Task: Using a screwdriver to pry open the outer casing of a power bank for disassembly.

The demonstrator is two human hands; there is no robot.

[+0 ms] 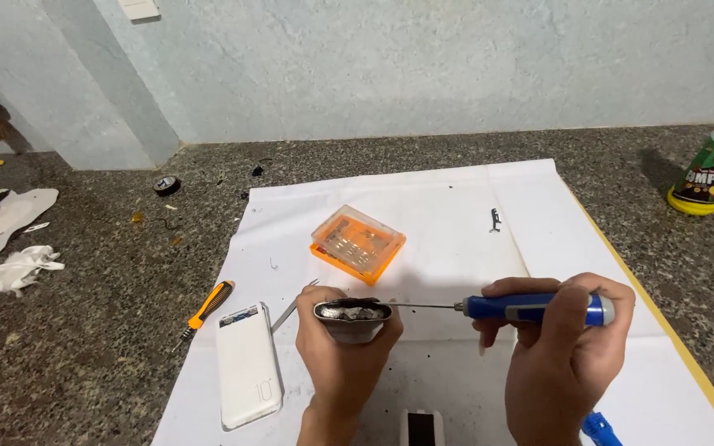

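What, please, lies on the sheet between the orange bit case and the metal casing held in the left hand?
In the head view, only bare white sheet lies between the orange bit case and the metal casing; nothing rests there.

Two bare hands are seen from above, the left hand [345, 351] and the right hand [559, 363], each cut off by the lower edge at the wrist or forearm. No sleeves, gloves, rings, watch or bracelets are worn. Short, unpainted fingernails are shown on the right fingers [499, 288].
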